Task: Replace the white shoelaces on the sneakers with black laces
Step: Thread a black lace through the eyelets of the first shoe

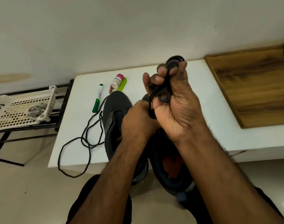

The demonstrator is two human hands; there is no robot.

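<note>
**Layout on and around the bench**

Two sneakers sit side by side on the bench near its front edge, the left sneaker beside the right sneaker. A loose lace lies left of the left sneaker, one loop hanging over the front edge. Behind them lie a marker, a small bottle and a clip. A board rests on the bench's right end. Left of the bench, a rack carries a basket. Above the sneakers, the right hand grips a bundled lace; the left hand is just beside it.

Bundled black lace in right hand, left hand below, over sneakers.
</note>
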